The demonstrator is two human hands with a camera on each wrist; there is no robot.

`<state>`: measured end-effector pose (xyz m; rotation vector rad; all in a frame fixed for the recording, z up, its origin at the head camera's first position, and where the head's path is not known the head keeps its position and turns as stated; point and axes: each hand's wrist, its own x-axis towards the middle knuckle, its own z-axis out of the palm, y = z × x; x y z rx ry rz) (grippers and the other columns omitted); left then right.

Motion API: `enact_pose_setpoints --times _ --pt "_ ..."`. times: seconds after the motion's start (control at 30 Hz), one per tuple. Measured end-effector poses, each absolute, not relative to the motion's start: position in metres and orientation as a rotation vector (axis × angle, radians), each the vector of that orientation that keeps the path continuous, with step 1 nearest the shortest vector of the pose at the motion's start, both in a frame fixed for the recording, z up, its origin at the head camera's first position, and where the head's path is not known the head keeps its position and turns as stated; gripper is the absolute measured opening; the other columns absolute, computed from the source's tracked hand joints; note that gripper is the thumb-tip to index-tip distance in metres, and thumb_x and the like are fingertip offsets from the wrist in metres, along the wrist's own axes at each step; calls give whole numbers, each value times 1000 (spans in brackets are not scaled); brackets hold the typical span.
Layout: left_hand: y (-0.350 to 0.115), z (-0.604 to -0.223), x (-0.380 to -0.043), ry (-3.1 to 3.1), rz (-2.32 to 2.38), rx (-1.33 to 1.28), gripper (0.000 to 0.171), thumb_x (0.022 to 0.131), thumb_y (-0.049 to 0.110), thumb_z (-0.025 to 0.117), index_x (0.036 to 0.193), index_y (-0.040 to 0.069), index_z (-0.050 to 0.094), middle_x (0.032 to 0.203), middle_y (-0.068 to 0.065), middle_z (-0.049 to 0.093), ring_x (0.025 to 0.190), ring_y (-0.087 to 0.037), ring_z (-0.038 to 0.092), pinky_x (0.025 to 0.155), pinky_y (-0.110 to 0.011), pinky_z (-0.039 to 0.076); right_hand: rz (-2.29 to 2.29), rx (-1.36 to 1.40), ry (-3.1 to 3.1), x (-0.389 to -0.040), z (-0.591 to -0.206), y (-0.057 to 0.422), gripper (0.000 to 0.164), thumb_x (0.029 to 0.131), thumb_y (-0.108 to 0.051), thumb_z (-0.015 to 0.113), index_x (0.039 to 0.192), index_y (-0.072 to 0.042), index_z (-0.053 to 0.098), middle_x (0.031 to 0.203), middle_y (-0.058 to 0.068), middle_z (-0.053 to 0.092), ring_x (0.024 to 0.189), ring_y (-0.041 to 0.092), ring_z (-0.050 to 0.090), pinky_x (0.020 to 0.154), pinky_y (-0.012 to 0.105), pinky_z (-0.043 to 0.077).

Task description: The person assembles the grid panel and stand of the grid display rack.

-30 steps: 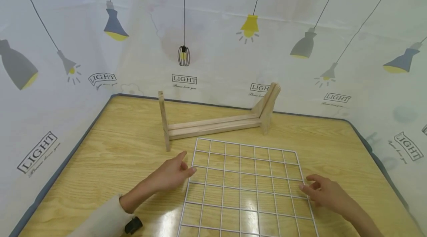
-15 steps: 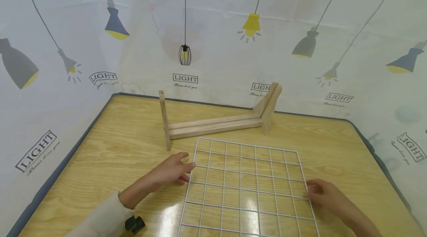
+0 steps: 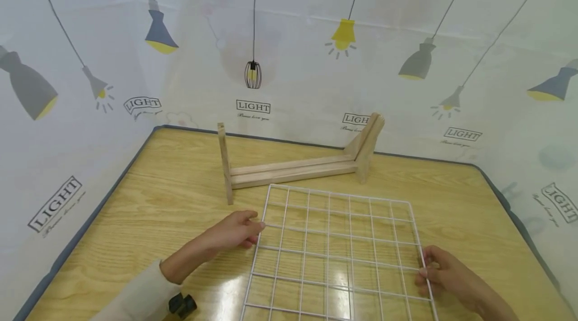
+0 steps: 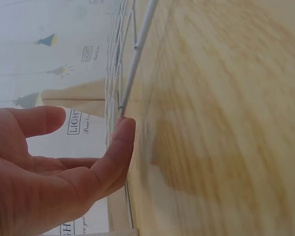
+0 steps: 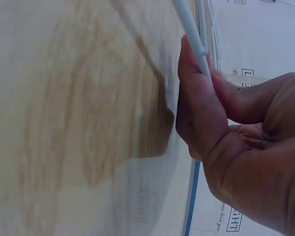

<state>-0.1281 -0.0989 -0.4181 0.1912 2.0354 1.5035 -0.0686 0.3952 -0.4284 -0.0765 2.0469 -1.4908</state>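
A white wire grid panel [image 3: 328,233] spans the near middle of the table. Its right side is raised, with shadow lines showing beneath. My right hand [image 3: 447,275] pinches the panel's right edge wire between thumb and fingers, as the right wrist view shows from close by. At the opposite edge, my left hand [image 3: 231,233] touches the wire with fingertips from below. In the left wrist view, the left thumb [image 4: 44,120] stands apart from those fingers, above the wire. Behind the panel is a wooden frame [image 3: 293,173] with an upright piece at each end; neither hand touches it.
The wood-grain table [image 3: 149,190] has a dark blue edge [image 3: 289,141] along the back. A white curtain [image 3: 307,70] printed with lamps surrounds it. A black device [image 3: 182,305] sits by the left sleeve [image 3: 140,296].
My right hand has closed on the panel's right edge and raised it slightly. My left fingers have come under the left edge. The wooden frame has not moved.
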Motion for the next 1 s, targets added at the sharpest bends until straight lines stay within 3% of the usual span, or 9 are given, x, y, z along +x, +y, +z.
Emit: enact_pose_setpoints --times 0.03,0.2,0.27,0.47,0.6,0.8,1.0 --pt "-99 -419 -129 2028 1501 221 51 104 23 52 136 -15 41 113 -18 62 92 -18 61 85 -37 57 -1503 -79 2027 -69 -429 395 20 99 2 50 111 11 36 97 10 54 83 15 66 76 34 61" --pt "-101 -420 -129 2065 1483 361 45 99 11 58 133 -17 44 102 -13 52 93 -19 53 81 -33 52 -1527 -106 2073 -70 -430 394 15 98 5 49 105 10 37 93 9 54 79 14 65 76 36 61" --pt "-100 -419 -128 2099 1491 395 62 96 6 61 144 -19 30 113 -15 50 100 -22 54 80 -31 51 -1526 -124 2109 -71 -430 393 15 98 5 48 104 12 35 94 9 52 79 14 64 76 36 61" --pt "-94 -417 -128 2207 1547 366 58 90 -10 61 142 -18 36 112 -18 48 103 -26 55 79 -29 52 -1516 -191 2206 -73 -429 392 13 101 4 46 105 12 36 97 9 47 77 13 64 72 34 60" --pt "-93 -416 -132 2248 1561 356 58 92 -9 58 146 -12 36 119 -23 53 104 -28 58 82 -34 55 -1522 -202 2296 -76 -426 390 11 101 3 46 106 10 38 98 9 46 76 12 64 71 34 60" --pt "-96 -417 -138 2086 1679 418 61 97 -11 46 153 -3 22 122 -29 56 105 -35 66 84 -38 57 -1558 -212 2413 -80 -420 387 9 100 8 45 105 10 38 98 6 46 74 12 65 70 33 61" --pt "-94 -417 -141 1966 1843 411 61 97 -14 40 153 1 22 122 -30 57 100 -32 69 85 -48 58 -1578 -182 2502 -83 -415 382 9 98 10 47 104 8 41 93 5 49 73 12 64 67 32 60"
